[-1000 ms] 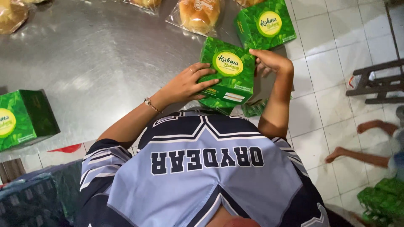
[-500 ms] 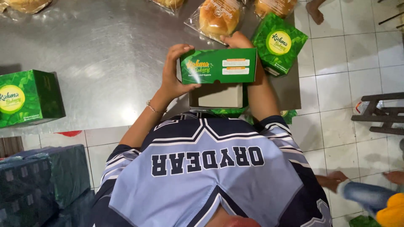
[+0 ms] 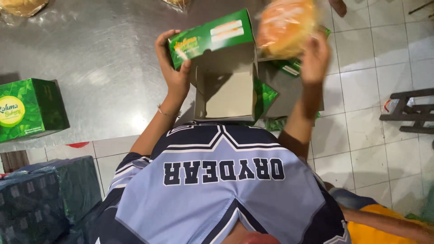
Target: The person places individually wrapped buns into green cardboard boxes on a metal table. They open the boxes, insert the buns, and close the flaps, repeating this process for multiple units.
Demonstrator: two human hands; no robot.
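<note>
- Gripping the open green carton (image 3: 221,68) by its raised lid, the left hand (image 3: 174,68) is keeping its empty inside exposed.
- The right hand (image 3: 314,58) is clasping a wrapped bun (image 3: 285,27) just beside the carton's lid, over the steel table (image 3: 90,68).

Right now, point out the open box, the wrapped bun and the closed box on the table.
open box (image 3: 226,92), head view, bare inside bottom
wrapped bun (image 3: 285,27), head view, middle of the bun
closed box (image 3: 31,110), head view, green top face

Head camera looks steeply down (close) at the metal table (image 3: 90,68).
</note>
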